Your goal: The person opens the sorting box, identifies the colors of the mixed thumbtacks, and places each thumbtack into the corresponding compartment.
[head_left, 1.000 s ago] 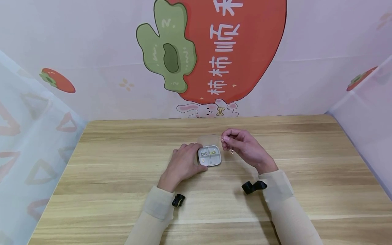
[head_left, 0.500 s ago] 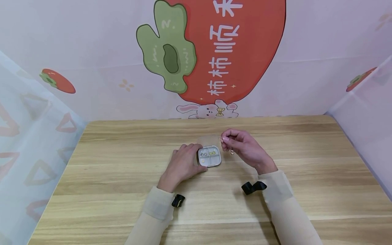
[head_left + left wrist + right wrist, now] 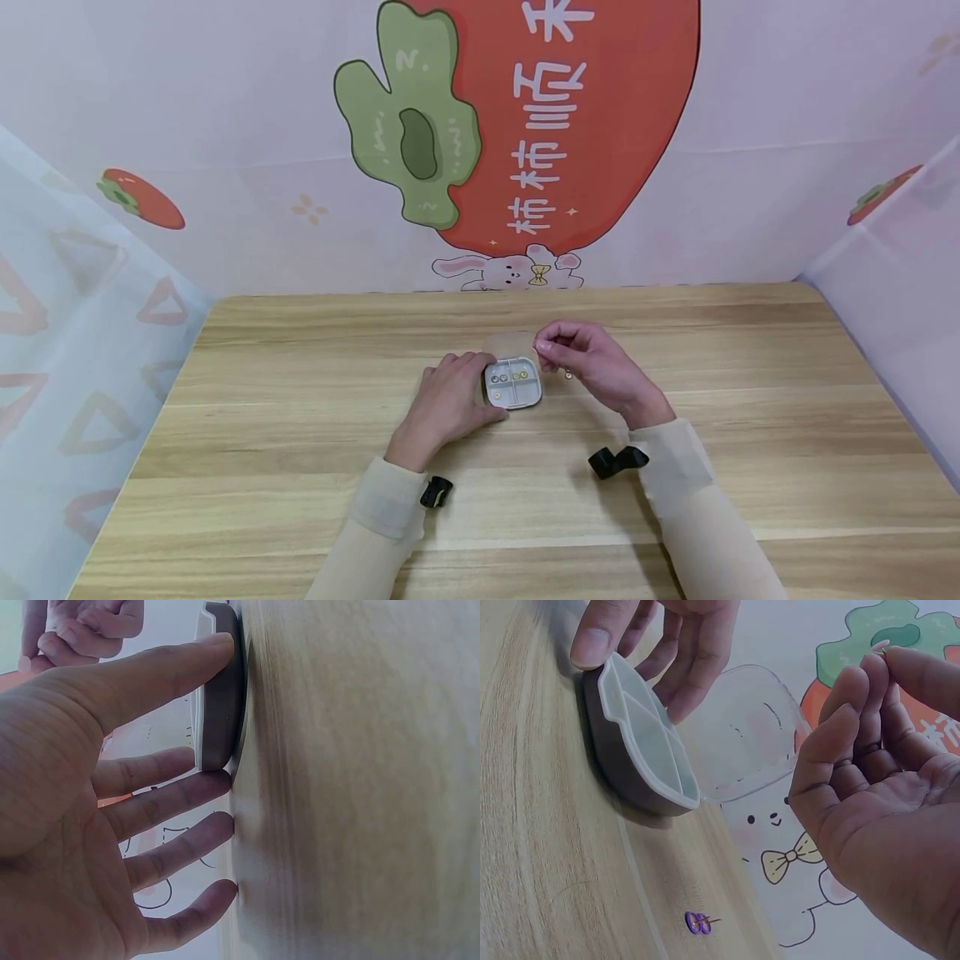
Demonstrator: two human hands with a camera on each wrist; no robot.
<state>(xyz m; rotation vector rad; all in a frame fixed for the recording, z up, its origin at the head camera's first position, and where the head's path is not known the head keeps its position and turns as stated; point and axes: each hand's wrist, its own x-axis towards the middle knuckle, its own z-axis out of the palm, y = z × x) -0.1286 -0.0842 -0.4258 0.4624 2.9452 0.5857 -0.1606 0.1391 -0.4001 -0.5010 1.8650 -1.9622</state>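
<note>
A small grey compartment case [image 3: 528, 392] sits on the table with its clear lid [image 3: 739, 735] raised at the far side. My left hand [image 3: 447, 398] grips the case, thumb [image 3: 214, 654] at the near edge and fingers at the far side. Small studs that look like earrings lie inside: two silvery ones [image 3: 499, 378] at back left, two yellowish ones [image 3: 521, 375] at back right, a small one [image 3: 497, 395] at front left. To its right, my right hand [image 3: 592, 360] pinches a tiny stud [image 3: 882, 647], mostly hidden, between thumb and index finger above the table.
A pair of purple-rimmed stud earrings [image 3: 698, 922] lies on the wooden table [image 3: 300, 517], right of the case and below my right hand. A printed cloth wall [image 3: 247, 225] stands along the table's back edge, with more cloth at both sides.
My right hand has moved slightly left and toward me, nearer to the case, with the small stud still pinched. The left hand and the case have stayed in place.
</note>
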